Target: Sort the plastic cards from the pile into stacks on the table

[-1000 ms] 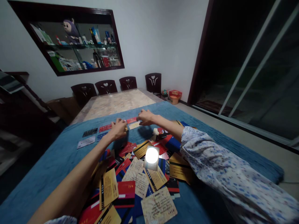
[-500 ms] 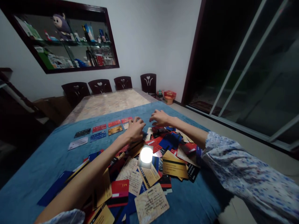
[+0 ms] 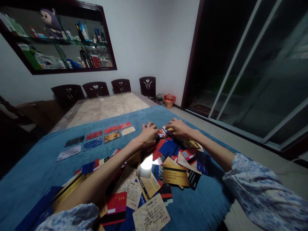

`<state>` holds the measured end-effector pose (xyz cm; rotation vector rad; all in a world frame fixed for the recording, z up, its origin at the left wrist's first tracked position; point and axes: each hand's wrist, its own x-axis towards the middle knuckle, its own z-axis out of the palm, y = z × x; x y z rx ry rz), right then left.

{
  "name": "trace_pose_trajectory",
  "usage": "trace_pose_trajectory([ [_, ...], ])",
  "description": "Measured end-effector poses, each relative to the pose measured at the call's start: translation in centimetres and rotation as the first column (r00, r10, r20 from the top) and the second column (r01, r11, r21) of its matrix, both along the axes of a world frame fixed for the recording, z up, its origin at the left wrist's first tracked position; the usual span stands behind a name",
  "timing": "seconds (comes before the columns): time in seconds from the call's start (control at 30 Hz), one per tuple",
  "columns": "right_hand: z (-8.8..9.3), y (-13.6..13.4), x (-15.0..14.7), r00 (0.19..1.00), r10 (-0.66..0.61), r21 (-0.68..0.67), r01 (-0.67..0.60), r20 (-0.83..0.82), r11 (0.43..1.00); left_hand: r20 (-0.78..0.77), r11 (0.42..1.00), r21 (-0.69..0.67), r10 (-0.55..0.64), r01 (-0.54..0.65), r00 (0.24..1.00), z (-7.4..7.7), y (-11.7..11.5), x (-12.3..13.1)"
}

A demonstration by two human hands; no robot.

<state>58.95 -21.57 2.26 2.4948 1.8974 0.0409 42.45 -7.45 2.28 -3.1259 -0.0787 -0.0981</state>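
A loose pile of plastic cards (image 3: 166, 166), red, blue, gold and beige, lies on a blue cloth (image 3: 33, 173). My left hand (image 3: 148, 135) rests at the far edge of the pile with its fingers curled down onto the cards. Just to its right, my right hand (image 3: 177, 127) presses curled fingers on cards at the same far edge. What either hand grips is hidden under the fingers. Two neat rows of cards (image 3: 96, 138) lie laid out to the left, beyond the pile. A bright glare spot (image 3: 146, 163) sits on one card in the pile.
Beyond the cloth the table's marble top (image 3: 106, 107) shows, with several dark chairs (image 3: 96, 89) behind it. A wall cabinet (image 3: 57, 38) with bottles and a plush toy hangs at upper left. Glass sliding doors (image 3: 252, 73) stand at right.
Both hands have drawn back from the laid-out rows and moved right to the far edge of the pile. Another gold and pale card now lie in the rows.
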Motion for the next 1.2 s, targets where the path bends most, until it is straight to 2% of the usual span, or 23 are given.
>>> trace_pose_trajectory([
  [0.13, -0.7, -1.5, 0.7, 1.000, -0.014, 0.028, 0.015, -0.016, 1.000, 0.008, 0.999, -0.023, -0.048, 0.048, 0.999, -0.7, -0.2, 1.5],
  [0.33, -2.3, -4.4, 1.7, 0.998, 0.039, 0.139, -0.031, -0.051, 0.990, 0.053, 0.974, -0.100, -0.199, 0.203, 0.979, -1.3, -1.4, 2.9],
  [0.47, -2.8, -5.9, 1.2, 0.994, 0.078, 0.162, -0.065, -0.071, 0.985, 0.066, 0.948, -0.151, -0.274, 0.281, 0.959, -1.5, -2.3, 2.6],
  [0.63, -2.9, -6.2, 0.5, 0.990, 0.095, 0.168, -0.077, -0.101, 0.983, 0.055, 0.922, -0.158, -0.350, 0.355, 0.935, -1.8, -2.4, 1.5],
  [0.9, -3.7, -4.9, 0.1, 0.983, 0.142, 0.276, -0.106, -0.114, 0.955, 0.043, 0.953, -0.112, -0.277, 0.280, 0.960, -1.6, -1.2, 1.1],
  [1.1, -4.2, -3.8, 0.2, 0.954, 0.229, 0.323, -0.159, -0.191, 0.933, 0.038, 0.964, -0.022, -0.266, 0.267, 0.963, -1.9, -1.3, 0.6],
  [1.2, -4.4, -3.4, 0.3, 0.948, 0.242, 0.337, -0.163, -0.208, 0.927, 0.036, 0.963, -0.022, -0.268, 0.269, 0.963, -1.8, -1.5, 0.2],
])
